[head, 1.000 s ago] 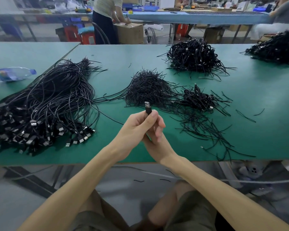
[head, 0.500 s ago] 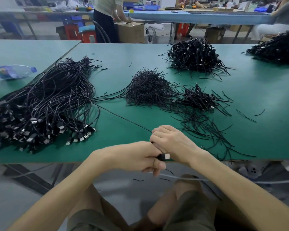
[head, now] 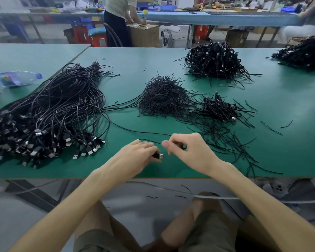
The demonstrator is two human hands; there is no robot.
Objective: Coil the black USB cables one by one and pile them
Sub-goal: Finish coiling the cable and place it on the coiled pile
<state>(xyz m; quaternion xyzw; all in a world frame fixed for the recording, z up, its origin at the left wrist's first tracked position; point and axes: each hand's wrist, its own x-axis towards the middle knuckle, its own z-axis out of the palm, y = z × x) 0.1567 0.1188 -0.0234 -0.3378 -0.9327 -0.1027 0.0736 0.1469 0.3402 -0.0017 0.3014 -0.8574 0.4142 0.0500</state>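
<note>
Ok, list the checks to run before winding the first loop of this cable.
1. Left hand grips the USB plug: ok.
2. Right hand pinches the cable near the plug: ok.
3. Cable's far end free of the uncoiled bundle: cannot tell.
4. Loose ties kept off the working cable: not ok, they lie right beside the right hand.
5. Coiled pile in view beyond the right hand: ok.

Left hand (head: 135, 154) with USB plug (head: 159, 156) and right hand (head: 188, 151) on USB cable (head: 149, 132), now apart over the table (head: 289, 151).
</note>
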